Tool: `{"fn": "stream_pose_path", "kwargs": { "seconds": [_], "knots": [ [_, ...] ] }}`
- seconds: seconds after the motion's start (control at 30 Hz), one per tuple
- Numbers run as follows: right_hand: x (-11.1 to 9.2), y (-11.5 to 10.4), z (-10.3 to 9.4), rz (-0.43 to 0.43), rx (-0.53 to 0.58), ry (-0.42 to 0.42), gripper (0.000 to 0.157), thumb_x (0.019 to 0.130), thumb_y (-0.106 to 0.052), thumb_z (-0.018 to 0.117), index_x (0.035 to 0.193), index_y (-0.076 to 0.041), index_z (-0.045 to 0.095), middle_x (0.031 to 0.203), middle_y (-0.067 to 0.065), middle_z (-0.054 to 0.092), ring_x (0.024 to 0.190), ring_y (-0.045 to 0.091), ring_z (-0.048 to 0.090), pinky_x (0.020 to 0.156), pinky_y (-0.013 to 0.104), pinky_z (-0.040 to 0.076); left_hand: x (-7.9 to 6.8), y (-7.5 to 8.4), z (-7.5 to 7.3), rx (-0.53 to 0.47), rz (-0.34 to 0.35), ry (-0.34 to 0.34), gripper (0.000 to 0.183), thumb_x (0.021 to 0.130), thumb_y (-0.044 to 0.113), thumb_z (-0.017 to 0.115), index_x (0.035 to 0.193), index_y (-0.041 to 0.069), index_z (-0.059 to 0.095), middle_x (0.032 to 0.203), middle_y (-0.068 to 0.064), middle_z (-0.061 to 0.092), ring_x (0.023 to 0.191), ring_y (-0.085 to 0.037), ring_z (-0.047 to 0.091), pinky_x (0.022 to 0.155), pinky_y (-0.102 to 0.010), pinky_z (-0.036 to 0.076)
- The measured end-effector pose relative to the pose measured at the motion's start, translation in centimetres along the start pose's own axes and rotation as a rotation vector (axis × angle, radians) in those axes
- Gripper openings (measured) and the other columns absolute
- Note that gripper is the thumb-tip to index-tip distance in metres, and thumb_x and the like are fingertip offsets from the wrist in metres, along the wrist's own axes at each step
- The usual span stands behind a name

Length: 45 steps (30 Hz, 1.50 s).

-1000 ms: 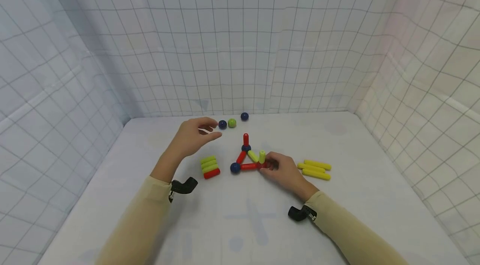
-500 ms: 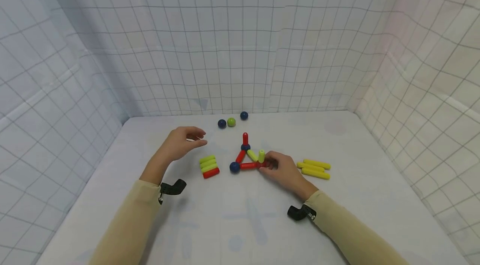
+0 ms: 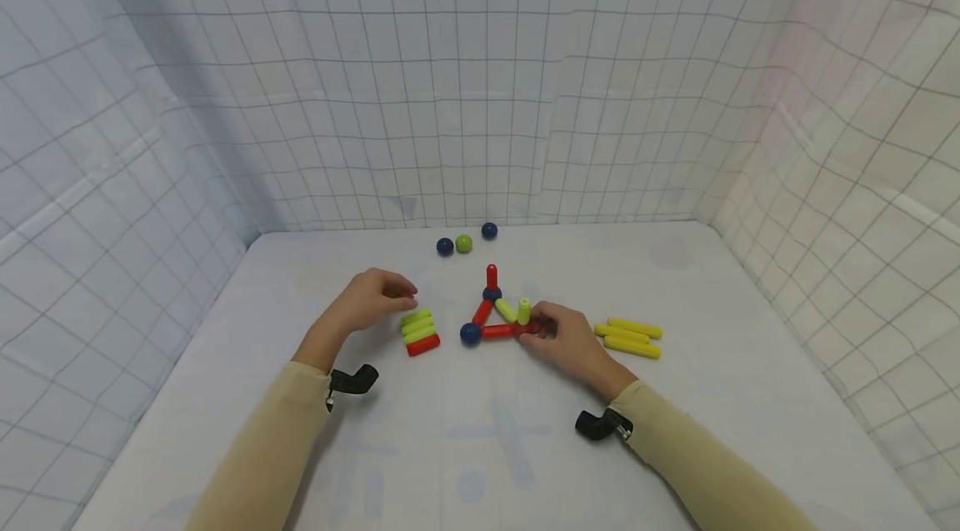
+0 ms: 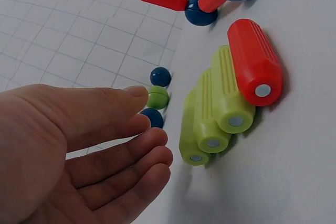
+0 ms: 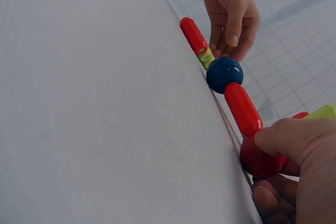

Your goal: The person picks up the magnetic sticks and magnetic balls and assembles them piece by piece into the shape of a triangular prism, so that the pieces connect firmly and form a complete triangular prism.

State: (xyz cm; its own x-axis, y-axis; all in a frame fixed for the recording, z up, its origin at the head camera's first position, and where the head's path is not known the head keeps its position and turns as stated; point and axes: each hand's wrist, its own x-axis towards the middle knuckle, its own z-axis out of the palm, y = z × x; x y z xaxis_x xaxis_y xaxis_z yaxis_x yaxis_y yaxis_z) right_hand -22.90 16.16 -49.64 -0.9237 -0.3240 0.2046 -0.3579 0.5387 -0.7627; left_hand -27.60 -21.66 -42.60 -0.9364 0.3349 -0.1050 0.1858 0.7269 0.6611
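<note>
My right hand (image 3: 566,339) pinches a red ball (image 5: 257,156) at one corner of a triangle made of rods and balls. Blue balls form the other corners, one near (image 3: 470,333) and one far (image 3: 492,294). Two sides are red rods (image 3: 497,332), the third a yellow-green rod (image 3: 506,311). A red rod (image 3: 492,276) stands up from the far blue ball, and a yellow-green rod (image 3: 524,312) from the red ball. My left hand (image 3: 375,299), fingers loosely bent and holding nothing, is just beside several yellow-green rods (image 4: 231,93) lined up with one red rod (image 4: 254,61).
At the back of the white table (image 3: 480,431) sit a blue ball (image 3: 445,247), a green ball (image 3: 464,243) and another blue ball (image 3: 490,230). Yellow rods (image 3: 630,339) lie to the right of my right hand. Grid-patterned cloth (image 3: 480,97) rises behind and at both sides.
My left hand has come back from near the loose balls, first toward me and left, then lower and closer to the yellow-green rods. My right hand keeps its hold on the red ball.
</note>
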Motion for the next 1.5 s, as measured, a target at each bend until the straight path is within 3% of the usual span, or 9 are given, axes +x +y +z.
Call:
{"fn": "stream_pose_path", "kwargs": {
  "seconds": [0.23, 0.5, 0.9, 1.3, 1.5],
  "knots": [
    [-0.1, 0.0, 0.0, -0.001, 0.009, -0.001, 0.019, 0.095, -0.018, 0.086, 0.111, -0.019, 0.074, 0.098, -0.008, 0.071, 0.089, 0.015, 0.065, 0.082, 0.034, 0.057, 0.3, -0.4, 0.8, 0.007, -0.037, -0.026, 0.026, 0.101, 0.022, 0.077, 0.120, 0.004, 0.080, 0.115, -0.008, 0.077, 0.104, -0.026, 0.069, 0.093, -0.049, 0.057],
    [0.0, -0.2, -0.1, 0.011, 0.004, -0.009, 0.020, 0.095, -0.018, 0.086, 0.111, -0.019, 0.074, 0.098, -0.008, 0.070, 0.089, 0.014, 0.064, 0.082, 0.033, 0.057, 0.5, -0.2, 1.6, 0.022, -0.048, -0.037, 0.020, 0.101, 0.017, 0.077, 0.116, 0.004, 0.080, 0.112, -0.007, 0.077, 0.102, -0.025, 0.069, 0.093, -0.047, 0.058],
    [0.1, 0.0, -0.1, 0.023, 0.005, -0.013, 0.018, 0.096, -0.020, 0.085, 0.110, -0.020, 0.073, 0.097, -0.008, 0.070, 0.089, 0.015, 0.065, 0.081, 0.033, 0.057, 0.6, 0.2, 1.4, 0.173, -0.045, -0.015, 0.020, 0.099, 0.015, 0.078, 0.113, 0.000, 0.080, 0.106, -0.009, 0.075, 0.096, -0.025, 0.067, 0.086, -0.044, 0.059],
    [0.0, -0.1, 0.0, 0.012, 0.018, -0.012, 0.018, 0.096, -0.019, 0.086, 0.110, -0.019, 0.074, 0.097, -0.008, 0.070, 0.089, 0.015, 0.064, 0.082, 0.033, 0.057, 0.4, 0.0, 1.3, 0.178, -0.060, -0.020, 0.023, 0.099, 0.013, 0.078, 0.116, -0.002, 0.078, 0.107, -0.010, 0.075, 0.095, -0.025, 0.068, 0.087, -0.044, 0.060],
    [0.0, -0.3, 0.0, 0.011, 0.020, -0.012, 0.019, 0.096, -0.019, 0.086, 0.110, -0.019, 0.073, 0.097, -0.007, 0.070, 0.089, 0.015, 0.064, 0.081, 0.032, 0.056, 0.4, 0.4, 1.4, 0.155, -0.025, 0.067, 0.032, 0.097, 0.015, 0.075, 0.126, -0.001, 0.077, 0.112, -0.010, 0.074, 0.100, -0.027, 0.066, 0.089, -0.045, 0.058]
  ]
}}
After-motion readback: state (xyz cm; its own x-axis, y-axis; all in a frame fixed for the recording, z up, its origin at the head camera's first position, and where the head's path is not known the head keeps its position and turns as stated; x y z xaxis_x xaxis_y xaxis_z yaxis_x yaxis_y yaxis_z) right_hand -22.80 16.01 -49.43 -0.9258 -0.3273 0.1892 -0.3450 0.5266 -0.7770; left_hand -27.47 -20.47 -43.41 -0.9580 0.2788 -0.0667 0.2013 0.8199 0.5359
